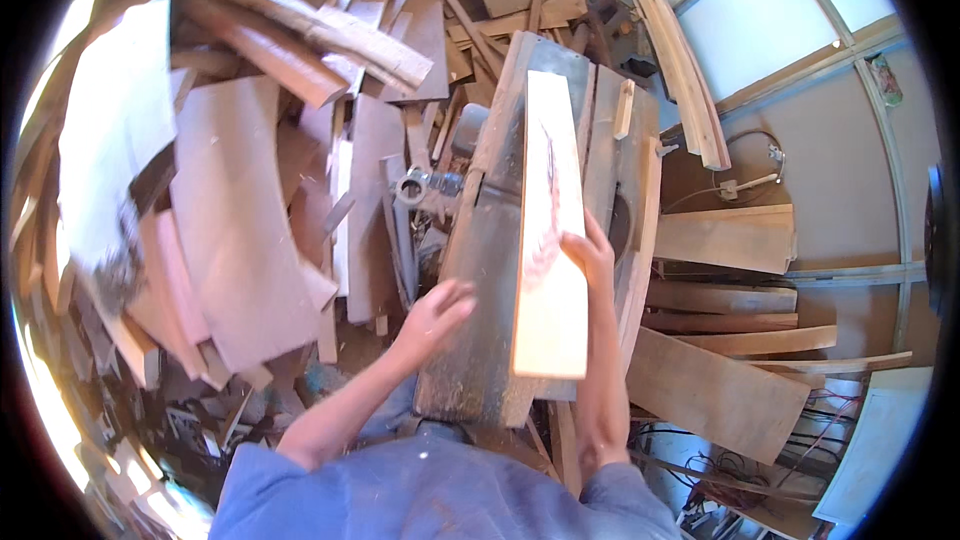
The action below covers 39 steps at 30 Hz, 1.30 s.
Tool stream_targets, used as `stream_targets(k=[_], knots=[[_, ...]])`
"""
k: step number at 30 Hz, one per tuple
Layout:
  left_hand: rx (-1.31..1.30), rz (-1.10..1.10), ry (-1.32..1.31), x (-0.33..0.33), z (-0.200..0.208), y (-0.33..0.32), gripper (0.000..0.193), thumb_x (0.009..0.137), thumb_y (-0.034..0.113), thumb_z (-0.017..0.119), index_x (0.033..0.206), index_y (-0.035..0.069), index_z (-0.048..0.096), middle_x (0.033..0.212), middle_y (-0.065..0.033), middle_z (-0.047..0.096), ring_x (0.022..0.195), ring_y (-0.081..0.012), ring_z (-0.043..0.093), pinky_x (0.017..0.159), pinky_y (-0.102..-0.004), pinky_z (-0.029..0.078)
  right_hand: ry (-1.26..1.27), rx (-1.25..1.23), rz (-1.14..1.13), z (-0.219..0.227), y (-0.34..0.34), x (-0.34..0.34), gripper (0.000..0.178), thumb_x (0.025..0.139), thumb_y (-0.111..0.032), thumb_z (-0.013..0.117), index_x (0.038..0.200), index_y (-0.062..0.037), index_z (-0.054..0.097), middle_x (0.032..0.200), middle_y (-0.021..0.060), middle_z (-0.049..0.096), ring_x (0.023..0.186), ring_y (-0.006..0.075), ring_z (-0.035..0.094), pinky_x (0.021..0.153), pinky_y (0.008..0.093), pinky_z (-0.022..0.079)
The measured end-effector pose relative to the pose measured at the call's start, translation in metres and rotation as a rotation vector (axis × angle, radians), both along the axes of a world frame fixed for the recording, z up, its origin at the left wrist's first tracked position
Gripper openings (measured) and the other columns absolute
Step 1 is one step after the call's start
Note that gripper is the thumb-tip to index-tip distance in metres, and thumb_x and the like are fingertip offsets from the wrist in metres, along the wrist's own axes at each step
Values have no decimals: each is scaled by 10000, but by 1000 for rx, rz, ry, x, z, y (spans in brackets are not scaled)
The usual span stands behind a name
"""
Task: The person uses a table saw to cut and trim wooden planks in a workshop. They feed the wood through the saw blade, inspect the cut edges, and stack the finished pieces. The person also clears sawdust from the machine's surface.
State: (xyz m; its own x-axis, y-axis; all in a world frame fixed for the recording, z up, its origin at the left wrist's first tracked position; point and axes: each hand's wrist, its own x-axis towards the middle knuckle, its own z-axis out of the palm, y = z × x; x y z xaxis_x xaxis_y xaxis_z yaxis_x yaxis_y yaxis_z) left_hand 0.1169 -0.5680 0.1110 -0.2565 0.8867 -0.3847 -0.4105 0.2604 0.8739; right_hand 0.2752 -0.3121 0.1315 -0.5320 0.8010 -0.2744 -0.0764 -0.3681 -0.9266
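Note:
A long pale wooden board [555, 310] with a dark, reddish-brown streak in its grain lies lengthwise above the machine table. My right hand [592, 255] grips its right edge, the thumb on the top face and the other fingers partly hidden by the wood. To the left of the board, my left hand [440, 315] is raised over the edge of the dark worktable of a woodworking machine [475, 280]. Its fingers are loosely bent and a little blurred, with nothing in them, and they do not touch the board.
A small wood strip [624, 110] rests on the machine's right side. Wide planks [235, 220] and offcuts are heaped at the left and far side. More boards [725, 238] lie at the right by the wall. Cables [720, 475] tangle at the lower right.

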Motion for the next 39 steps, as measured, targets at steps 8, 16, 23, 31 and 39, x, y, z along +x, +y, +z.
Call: stream_targets(k=[8, 16, 23, 31, 39], knots=[[330, 112, -920, 89, 45, 2, 639, 1012, 600, 573, 1335, 49, 578, 1130, -94, 699, 1003, -192, 693, 875, -347, 563, 429, -447, 15, 57, -259, 114, 749, 935, -347, 662, 1505, 57, 393, 1280, 219, 661, 1047, 283, 727, 847, 387, 627], [121, 370, -542, 142, 37, -96, 461, 1033, 418, 630, 1333, 71, 586, 1033, -26, 697, 896, -141, 683, 805, -342, 575, -10, -416, 215, 2, -339, 194, 701, 986, -549, 567, 1415, 3, 527, 1132, 162, 701, 916, 213, 707, 731, 329, 598], [218, 552, -180, 147, 61, -173, 624, 952, 392, 753, 1380, 43, 462, 1194, -62, 601, 1097, -149, 579, 970, -338, 479, -66, -313, 414, 28, -372, 262, 958, 895, -481, 757, 1604, -10, 317, 1496, 183, 545, 1350, 263, 549, 1120, 413, 427], [322, 745, -170, 127, 62, -348, 609, 898, 157, 803, 1389, 75, 453, 1175, -52, 595, 1104, -151, 579, 995, -325, 479, -316, -152, 882, 29, -487, 226, 1140, 672, -214, 945, 1615, -37, 330, 1424, 98, 589, 1228, 189, 590, 1064, 346, 441], [421, 1262, 68, 101, 74, -621, 691, 984, 340, 725, 1506, 68, 362, 1303, -38, 514, 1230, -145, 461, 1103, -322, 366, -171, -143, 1134, 36, -687, 128, 1112, 672, -313, 915, 1570, 41, 365, 1363, 107, 592, 1235, 213, 569, 1057, 334, 432]])
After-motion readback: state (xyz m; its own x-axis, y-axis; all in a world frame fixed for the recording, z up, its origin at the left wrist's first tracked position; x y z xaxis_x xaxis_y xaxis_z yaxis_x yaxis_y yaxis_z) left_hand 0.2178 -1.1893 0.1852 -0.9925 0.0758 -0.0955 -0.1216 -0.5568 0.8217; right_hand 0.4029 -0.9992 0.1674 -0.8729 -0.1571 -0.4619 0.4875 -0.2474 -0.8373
